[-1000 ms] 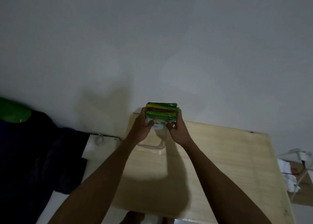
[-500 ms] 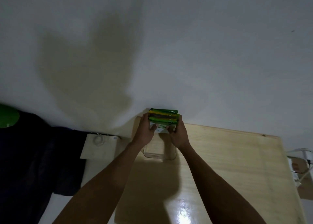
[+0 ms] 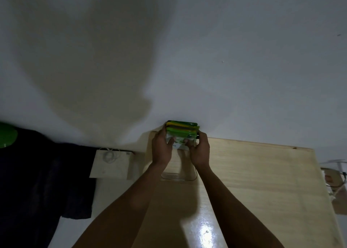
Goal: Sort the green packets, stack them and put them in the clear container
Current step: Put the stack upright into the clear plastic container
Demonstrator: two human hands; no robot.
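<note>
Several green packets [image 3: 181, 130], gathered as one stack, are gripped from both sides by the left hand [image 3: 161, 148] and right hand [image 3: 200, 150], above the clear container [image 3: 178, 175] on the wooden table [image 3: 262, 182]. Placement is judged in hand; lowering squarely into the opening is required next.

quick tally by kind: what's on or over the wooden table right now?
Stack of green packets: 1, individual packets too blurred to count
Clear container: 1
Hands: 2, left hand and right hand, both gripping the stack
Total: 4
</note>
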